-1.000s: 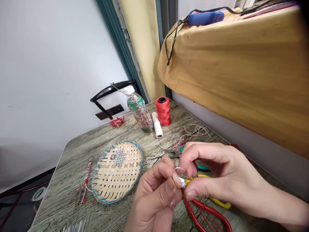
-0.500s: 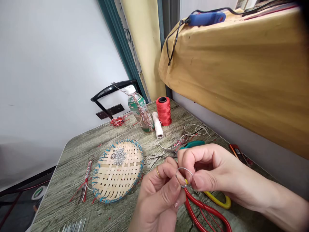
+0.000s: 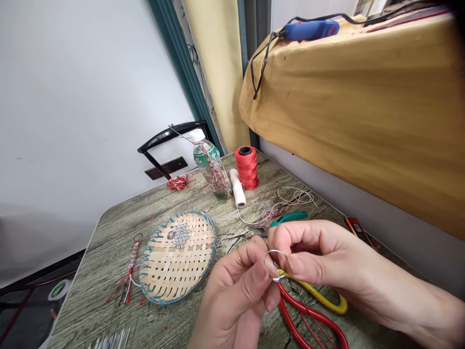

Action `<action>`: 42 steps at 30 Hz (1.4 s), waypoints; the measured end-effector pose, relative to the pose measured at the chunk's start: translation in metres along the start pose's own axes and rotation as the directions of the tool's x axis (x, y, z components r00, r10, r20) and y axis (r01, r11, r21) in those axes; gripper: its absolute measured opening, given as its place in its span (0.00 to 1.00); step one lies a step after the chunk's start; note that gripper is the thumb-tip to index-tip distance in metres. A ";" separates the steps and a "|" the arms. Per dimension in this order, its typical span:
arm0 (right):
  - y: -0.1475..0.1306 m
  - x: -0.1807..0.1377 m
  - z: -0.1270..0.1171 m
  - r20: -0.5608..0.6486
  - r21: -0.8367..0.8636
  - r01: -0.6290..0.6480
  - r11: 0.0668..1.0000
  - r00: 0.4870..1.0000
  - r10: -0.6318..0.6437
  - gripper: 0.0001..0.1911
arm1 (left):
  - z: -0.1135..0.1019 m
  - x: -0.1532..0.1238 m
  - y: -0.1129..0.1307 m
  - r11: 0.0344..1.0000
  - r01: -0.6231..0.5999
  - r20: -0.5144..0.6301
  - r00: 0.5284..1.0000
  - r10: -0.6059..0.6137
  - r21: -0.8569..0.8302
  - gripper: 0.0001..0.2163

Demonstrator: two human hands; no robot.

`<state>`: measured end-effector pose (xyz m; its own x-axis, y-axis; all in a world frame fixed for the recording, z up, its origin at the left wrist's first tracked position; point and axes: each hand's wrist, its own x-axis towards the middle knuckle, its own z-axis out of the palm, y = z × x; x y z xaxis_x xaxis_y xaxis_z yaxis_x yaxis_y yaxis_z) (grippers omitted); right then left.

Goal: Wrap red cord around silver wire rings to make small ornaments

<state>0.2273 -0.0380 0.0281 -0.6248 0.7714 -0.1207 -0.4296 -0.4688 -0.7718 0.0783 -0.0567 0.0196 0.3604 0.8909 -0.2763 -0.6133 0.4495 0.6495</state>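
Observation:
Between my two hands is a thin silver metal ring (image 3: 275, 252) with a small shiny metal piece at its lower edge. My left hand (image 3: 241, 291), wearing a gold finger ring, pinches the metal ring from the left. The thumb and index finger of my right hand (image 3: 316, 257) close on its right side. Under my hands lies a tool with one red handle (image 3: 312, 315) and one yellow handle (image 3: 327, 298); its far end is hidden. Left of my hands, a round woven bamboo basket (image 3: 174, 276) with blue lacing holds a cluster of small silver beads (image 3: 180, 235).
A braided red and white tassel (image 3: 133, 261) lies left of the basket. Farther back stand a plastic bottle (image 3: 210, 167), a red thread spool (image 3: 246, 169) and a white thread roll (image 3: 238, 188). Teal-handled pliers (image 3: 289, 218) and a box cutter (image 3: 356, 230) lie beyond my hands. Metal pins (image 3: 111, 339) lie front left.
The metal ring has turned and tilted slightly between my fingers. My right hand has shifted a little downward, and more of the yellow handle shows.

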 end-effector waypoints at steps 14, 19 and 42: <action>0.008 0.000 0.005 -0.059 0.017 0.040 0.999 0.997 -0.039 0.07 | -0.004 0.003 -0.007 0.994 -0.100 -0.047 0.994 0.102 0.046 0.09; 0.014 0.003 0.004 -0.083 0.053 0.049 0.997 0.996 -0.044 0.06 | -0.008 0.009 -0.010 0.981 -0.166 -0.073 0.982 0.173 0.097 0.08; 0.031 -0.014 0.004 -0.237 -0.487 0.076 0.870 0.947 -0.215 0.08 | -0.009 -0.013 0.018 0.813 -0.182 -0.239 0.900 0.364 0.553 0.04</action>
<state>0.2199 -0.0654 0.0085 -0.3446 0.9338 -0.0962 -0.1040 -0.1399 -0.9847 0.0565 -0.0602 0.0287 -0.0670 0.9811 -0.1814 -0.1757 0.1674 0.9701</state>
